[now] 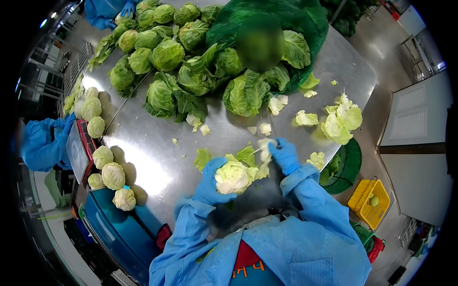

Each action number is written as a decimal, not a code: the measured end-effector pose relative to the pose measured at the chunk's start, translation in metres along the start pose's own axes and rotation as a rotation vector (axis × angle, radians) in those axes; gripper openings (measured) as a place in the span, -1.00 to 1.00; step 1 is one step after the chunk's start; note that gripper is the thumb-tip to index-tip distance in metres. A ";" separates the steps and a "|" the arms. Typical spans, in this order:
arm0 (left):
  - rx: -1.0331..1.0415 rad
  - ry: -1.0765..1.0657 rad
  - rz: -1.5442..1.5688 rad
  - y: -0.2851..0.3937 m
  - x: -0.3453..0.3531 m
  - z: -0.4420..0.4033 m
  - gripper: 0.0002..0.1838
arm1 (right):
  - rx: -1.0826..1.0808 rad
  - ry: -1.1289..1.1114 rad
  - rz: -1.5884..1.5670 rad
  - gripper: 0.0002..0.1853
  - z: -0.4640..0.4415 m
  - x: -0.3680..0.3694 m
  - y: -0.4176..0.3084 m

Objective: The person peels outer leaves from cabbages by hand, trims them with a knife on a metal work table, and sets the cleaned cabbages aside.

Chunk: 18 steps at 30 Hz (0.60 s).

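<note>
Cabbage pile [168,55] at counter's [343,66] far side, mesh bag [305,21] at its right; trimmed cabbages [113,176] along left edge, loose leaves [343,121] right; held cabbage [233,177] near side, centre; crate [360,196] off right.

Both arms [312,190] extend forward, left hand [208,185] cupped, right hand [285,156] pinching.

At the worker's [300,243] twelve o'clock I see a round, pale yellow-green cabbage [231,177], its whitish face upward. A greener leaf [246,155] shows at its one o'clock; a whitish, crumpled piece [265,151] sits at two, perhaps attached.
</note>
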<state>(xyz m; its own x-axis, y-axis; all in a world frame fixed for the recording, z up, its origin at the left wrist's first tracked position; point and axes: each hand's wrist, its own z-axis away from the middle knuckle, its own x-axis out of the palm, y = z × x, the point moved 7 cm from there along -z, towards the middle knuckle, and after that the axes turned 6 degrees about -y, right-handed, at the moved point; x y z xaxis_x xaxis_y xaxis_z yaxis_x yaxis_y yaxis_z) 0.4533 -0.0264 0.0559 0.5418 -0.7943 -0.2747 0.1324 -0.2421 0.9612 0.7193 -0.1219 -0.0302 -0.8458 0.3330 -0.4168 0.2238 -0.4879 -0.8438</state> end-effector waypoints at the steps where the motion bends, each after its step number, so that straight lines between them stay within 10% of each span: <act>1: 0.012 -0.006 -0.004 -0.003 -0.002 0.008 0.05 | -0.033 0.099 0.150 -0.50 -0.002 -0.019 0.004; 5: 0.054 -0.008 -0.051 -0.003 -0.002 0.025 0.09 | -0.265 0.295 0.289 -0.39 0.011 -0.059 -0.065; 13: -0.103 0.157 -0.283 0.018 0.011 0.033 0.25 | 0.057 -0.664 -0.313 -0.41 0.060 0.081 -0.071; 18: -0.420 0.241 -0.245 -0.005 0.023 0.034 0.28 | -0.426 -0.450 0.109 -0.51 0.060 0.071 -0.085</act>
<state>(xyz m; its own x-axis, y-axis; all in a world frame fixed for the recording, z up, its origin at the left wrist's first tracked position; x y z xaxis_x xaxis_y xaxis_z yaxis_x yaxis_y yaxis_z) 0.4368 -0.0622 0.0438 0.6217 -0.5803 -0.5260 0.5723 -0.1220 0.8109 0.6113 -0.1053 0.0325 -0.9074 -0.1180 -0.4033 0.4152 -0.1042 -0.9037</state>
